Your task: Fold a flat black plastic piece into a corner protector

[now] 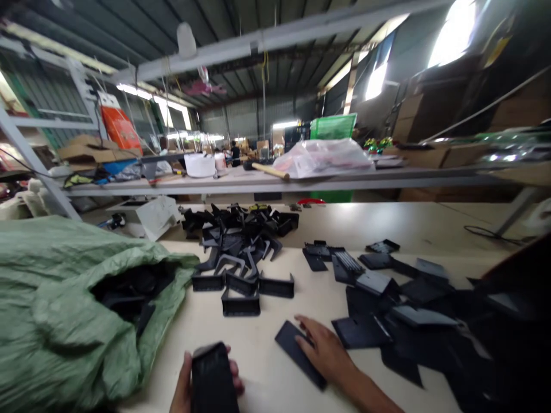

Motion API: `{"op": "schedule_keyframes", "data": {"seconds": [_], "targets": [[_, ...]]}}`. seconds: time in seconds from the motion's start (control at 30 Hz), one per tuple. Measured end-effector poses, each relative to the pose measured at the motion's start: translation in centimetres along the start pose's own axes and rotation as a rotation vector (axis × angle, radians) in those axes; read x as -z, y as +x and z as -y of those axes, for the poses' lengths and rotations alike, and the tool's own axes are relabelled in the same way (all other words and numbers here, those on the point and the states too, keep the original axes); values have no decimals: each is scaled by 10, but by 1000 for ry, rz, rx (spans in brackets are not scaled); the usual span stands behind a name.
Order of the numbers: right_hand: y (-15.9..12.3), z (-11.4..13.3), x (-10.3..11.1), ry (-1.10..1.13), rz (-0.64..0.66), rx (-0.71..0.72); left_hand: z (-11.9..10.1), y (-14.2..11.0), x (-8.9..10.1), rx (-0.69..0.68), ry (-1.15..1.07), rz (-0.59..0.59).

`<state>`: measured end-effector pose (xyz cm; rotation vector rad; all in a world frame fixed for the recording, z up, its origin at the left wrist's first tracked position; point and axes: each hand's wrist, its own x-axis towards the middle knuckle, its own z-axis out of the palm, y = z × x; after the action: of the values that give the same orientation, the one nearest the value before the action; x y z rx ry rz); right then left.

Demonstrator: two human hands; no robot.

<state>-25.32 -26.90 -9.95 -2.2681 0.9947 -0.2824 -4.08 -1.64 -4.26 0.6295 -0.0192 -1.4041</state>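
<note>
My left hand (186, 385) is at the bottom edge, its fingers wrapped round a flat black plastic plate (213, 376) held upright. My right hand (327, 351) lies on the pale table (258, 338), fingers stretched out flat over another flat black plate (289, 342) that rests on the surface. A heap of black U-shaped plastic brackets (241, 252) sits just beyond both hands. To the right lies a spread of flat black plates (387, 298).
A green woven sack (64, 298) with black parts in its mouth fills the left. A raised shelf (267, 182) behind carries a mallet, a white tub, a plastic bag and cardboard boxes. A dark bin edge (520, 287) stands at the right.
</note>
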Motion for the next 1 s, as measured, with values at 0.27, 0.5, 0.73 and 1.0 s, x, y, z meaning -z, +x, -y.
{"op": "schedule_keyframes", "data": {"seconds": [0.27,0.5,0.73,1.0], "targets": [[-23,19,12,-174,158,-59,11,-2,-22,-181,15,-360],[-35,30,20,-55,96,-22,30,17,-27,-213,29,-286],[-81,97,11,282,-62,385,43,33,-32,-257,-26,-307],[-80,116,-27,174,-80,411,53,37,-36,-274,81,-327]]}}
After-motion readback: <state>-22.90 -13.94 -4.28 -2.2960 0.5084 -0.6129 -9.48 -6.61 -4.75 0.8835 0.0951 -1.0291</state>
